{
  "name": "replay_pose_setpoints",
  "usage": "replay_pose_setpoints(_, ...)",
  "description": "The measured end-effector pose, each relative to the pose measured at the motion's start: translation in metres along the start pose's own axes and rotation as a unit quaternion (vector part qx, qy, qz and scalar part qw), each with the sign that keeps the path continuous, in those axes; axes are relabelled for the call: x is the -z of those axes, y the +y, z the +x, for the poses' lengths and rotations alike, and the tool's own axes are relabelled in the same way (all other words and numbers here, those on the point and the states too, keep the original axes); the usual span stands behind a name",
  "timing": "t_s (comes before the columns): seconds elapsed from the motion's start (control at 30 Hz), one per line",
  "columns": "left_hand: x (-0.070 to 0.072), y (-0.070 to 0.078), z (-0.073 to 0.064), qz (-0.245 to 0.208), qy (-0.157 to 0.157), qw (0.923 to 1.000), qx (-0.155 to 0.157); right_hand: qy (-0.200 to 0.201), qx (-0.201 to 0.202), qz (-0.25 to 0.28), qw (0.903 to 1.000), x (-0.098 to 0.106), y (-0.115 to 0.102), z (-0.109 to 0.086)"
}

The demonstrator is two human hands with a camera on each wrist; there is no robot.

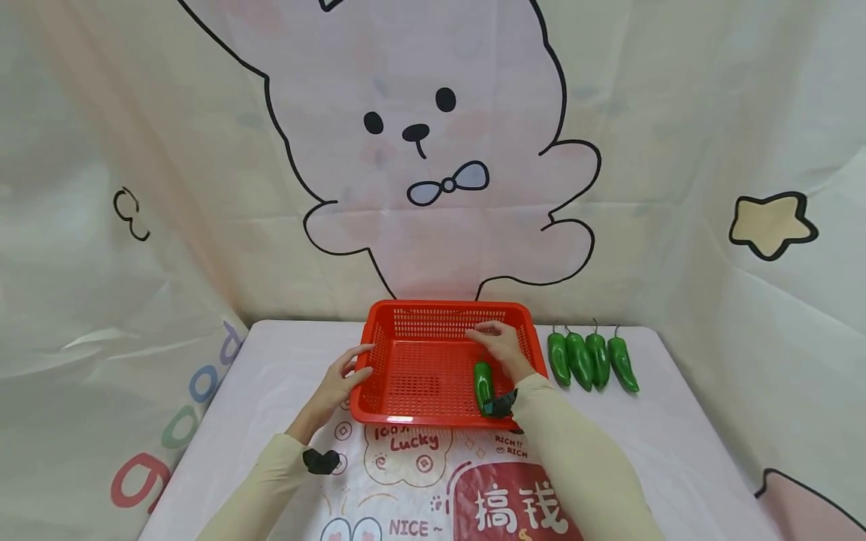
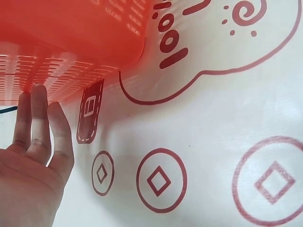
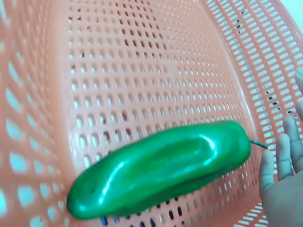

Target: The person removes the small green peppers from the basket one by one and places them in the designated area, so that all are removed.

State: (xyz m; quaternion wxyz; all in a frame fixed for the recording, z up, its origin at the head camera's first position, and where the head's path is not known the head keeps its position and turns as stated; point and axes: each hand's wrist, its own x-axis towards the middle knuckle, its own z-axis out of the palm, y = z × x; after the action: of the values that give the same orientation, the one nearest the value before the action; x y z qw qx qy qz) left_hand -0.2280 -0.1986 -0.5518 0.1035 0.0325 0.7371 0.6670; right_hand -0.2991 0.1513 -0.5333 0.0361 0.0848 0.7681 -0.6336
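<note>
A red plastic basket with slotted walls stands at the back of the table. One glossy green chili pepper lies in its right part, stem pointing to the back. My left hand is at the basket's left side, fingertips right at the slotted outer wall in the left wrist view. Over the right part of the basket hovers my right hand, holding nothing, its fingers extended near the pepper's stem end. In the right wrist view, the right hand's fingers show just beyond the stem.
Several more green peppers lie in a row on the table, right of the basket. A white table cover with red printed drawings and lettering lies under everything. Behind hangs a curtain with a cartoon animal; similar curtains flank both sides.
</note>
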Motion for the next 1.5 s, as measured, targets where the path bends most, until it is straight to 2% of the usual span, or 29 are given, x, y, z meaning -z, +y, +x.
replay_pose_setpoints(0.2,0.002,0.001,-0.001,-0.002,-0.008,1.0000,-0.001,-0.030,-0.005,-0.027,0.9992,0.008,0.003,-0.002)
replay_pose_setpoints(0.5,0.001,0.002,-0.001,-0.011,-0.014,0.9998,-0.003,-0.047,-0.035,-0.051,0.9970,0.015,0.003,-0.009)
replay_pose_setpoints(0.77,0.002,0.000,-0.001,0.004,-0.003,1.0000,-0.002,-0.102,-0.063,-0.074,0.9900,0.015,0.004,-0.013)
replay_pose_setpoints(0.97,0.001,0.000,-0.001,-0.003,-0.006,1.0000,-0.003,-0.130,-0.059,-0.085,0.9861,0.016,0.002,-0.015)
replay_pose_setpoints(1.1,0.000,0.001,-0.001,0.004,-0.004,1.0000,0.000,-0.154,-0.046,-0.105,0.9815,0.017,0.001,-0.016)
replay_pose_setpoints(1.2,0.000,0.001,-0.002,0.001,-0.004,1.0000,-0.002,-0.168,-0.035,-0.100,0.9802,0.015,0.001,-0.016)
replay_pose_setpoints(1.5,0.001,0.000,-0.001,-0.005,-0.010,0.9999,-0.009,-0.174,-0.001,-0.082,0.9813,0.007,0.004,-0.013)
